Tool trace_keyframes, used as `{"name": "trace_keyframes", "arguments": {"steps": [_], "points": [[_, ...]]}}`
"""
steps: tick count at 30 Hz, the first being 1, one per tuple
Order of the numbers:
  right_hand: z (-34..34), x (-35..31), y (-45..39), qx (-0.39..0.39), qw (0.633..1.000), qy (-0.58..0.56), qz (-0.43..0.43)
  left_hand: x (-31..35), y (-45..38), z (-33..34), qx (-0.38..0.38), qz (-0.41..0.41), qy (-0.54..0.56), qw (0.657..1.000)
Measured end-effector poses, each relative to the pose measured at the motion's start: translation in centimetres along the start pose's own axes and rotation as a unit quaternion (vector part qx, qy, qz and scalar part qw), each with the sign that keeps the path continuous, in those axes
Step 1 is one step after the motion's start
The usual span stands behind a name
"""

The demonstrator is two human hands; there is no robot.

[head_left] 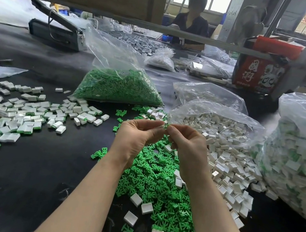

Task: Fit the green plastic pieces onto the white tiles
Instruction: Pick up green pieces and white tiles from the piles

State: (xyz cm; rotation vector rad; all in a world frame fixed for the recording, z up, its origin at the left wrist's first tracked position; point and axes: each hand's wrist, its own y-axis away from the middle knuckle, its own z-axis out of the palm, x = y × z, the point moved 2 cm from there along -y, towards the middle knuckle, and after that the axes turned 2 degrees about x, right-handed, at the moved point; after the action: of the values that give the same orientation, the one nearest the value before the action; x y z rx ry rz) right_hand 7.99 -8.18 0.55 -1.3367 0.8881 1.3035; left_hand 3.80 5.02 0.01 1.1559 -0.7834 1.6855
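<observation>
step: pressing a green piece (pixel 166 126) into a tile, judged | left hand (pixel 138 136) and right hand (pixel 186 144): both pinch the small part between their fingertips, raised over the green pile (pixel 158 189) | loose white tiles (pixel 228 169) lie just right | handling: likely light, stiff, easily dropped; pinch by edges.
</observation>
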Motion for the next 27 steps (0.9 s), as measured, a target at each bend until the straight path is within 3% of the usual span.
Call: {"name": "trace_keyframes", "arguments": {"steps": [18,21,23,27], "points": [[0.26,-0.10,0.02,0.002,1.000,0.001,-0.017,0.03,-0.12,-0.38,-0.003,0.007,-0.011,1.000],[0.10,-0.18,-0.16,-0.001,0.988,0.141,-0.068,-0.08,-0.22,-0.48,0.006,0.015,-0.042,0.999],[0.08,-0.15,-0.22,-0.010,0.957,0.266,-0.117,-0.15,-0.24,-0.53,0.008,0.013,-0.049,0.999],[0.14,0.06,-0.17,-0.031,0.915,0.362,-0.177,-0.33,-0.16,-0.49,-0.001,0.011,-0.044,0.999]]}}
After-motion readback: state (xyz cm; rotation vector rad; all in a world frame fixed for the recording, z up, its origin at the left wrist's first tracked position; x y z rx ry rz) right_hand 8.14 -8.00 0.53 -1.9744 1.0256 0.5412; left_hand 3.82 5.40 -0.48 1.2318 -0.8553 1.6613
